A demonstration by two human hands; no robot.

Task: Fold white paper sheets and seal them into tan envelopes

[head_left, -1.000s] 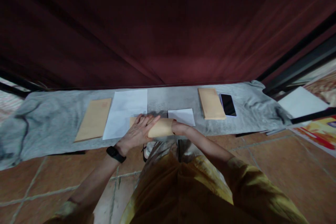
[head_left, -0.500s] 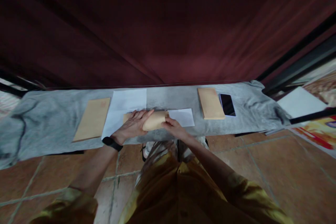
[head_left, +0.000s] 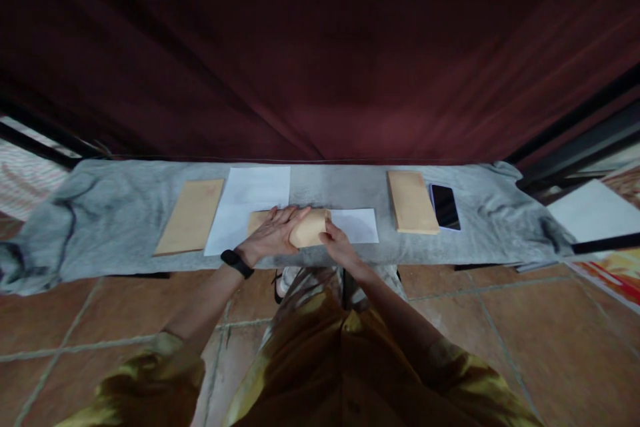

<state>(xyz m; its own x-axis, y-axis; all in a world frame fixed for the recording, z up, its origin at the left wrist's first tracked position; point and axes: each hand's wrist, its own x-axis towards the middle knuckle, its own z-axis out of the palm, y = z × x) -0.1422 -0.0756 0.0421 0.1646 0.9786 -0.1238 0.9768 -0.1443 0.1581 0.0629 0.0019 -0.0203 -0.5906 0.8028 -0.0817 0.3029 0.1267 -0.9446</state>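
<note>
A tan envelope [head_left: 311,228] lies on the grey cloth-covered bench [head_left: 115,227], bulging up at its right end. My left hand [head_left: 273,233], with a black watch on the wrist, rests flat on the envelope's left part, fingers stretched out. My right hand [head_left: 336,242] pinches the envelope's right end with bent fingers. A white sheet [head_left: 245,207] lies under and behind the envelope, and a small folded white paper [head_left: 357,224] lies just right of my right hand.
A second tan envelope [head_left: 190,215] lies left of the white sheet. A stack of tan envelopes [head_left: 412,201] and a black phone [head_left: 445,206] sit to the right. A dark red curtain [head_left: 320,60] hangs behind the bench. White paper [head_left: 595,210] lies far right.
My right hand has come out from the envelope's open end and now pinches that end. My left hand stays flat on the envelope. The camera has shifted slightly.
</note>
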